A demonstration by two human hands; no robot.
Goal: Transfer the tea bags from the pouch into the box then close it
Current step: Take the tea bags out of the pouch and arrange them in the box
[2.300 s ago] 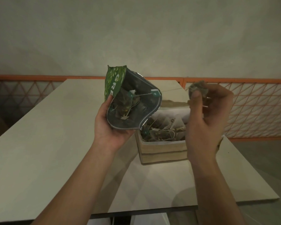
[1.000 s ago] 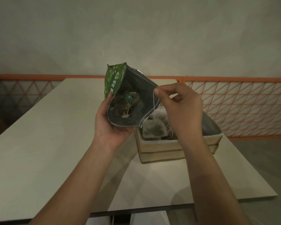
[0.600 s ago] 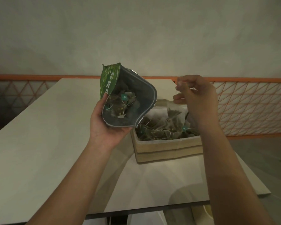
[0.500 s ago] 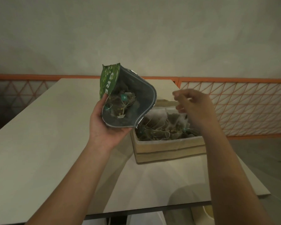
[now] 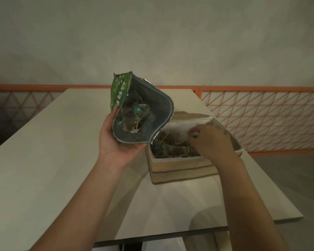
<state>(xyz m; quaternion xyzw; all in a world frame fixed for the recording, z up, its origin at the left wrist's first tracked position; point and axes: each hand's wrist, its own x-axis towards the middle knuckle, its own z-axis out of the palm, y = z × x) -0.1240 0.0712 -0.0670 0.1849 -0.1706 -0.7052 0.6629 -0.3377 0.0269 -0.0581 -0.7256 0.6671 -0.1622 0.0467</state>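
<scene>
Pale table (image 5: 43,160) before an orange lattice railing (image 5: 261,113); cardboard box (image 5: 181,171), lid open, stands on it, filled with tea bags (image 5: 170,149). Left hand (image 5: 116,140) grips green pouch (image 5: 141,113), lettered "GRE", mouth open, more bags inside, overlapping the box's left corner. Right hand (image 5: 210,140), half a second ago raised above the box, now sits down in it among the bags, fingers curled; grip cannot be told.

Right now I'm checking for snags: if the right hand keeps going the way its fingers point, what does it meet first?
Most likely the tea bags heaped in the box; the right hand points down-left into them. Depth is uncertain.
</scene>
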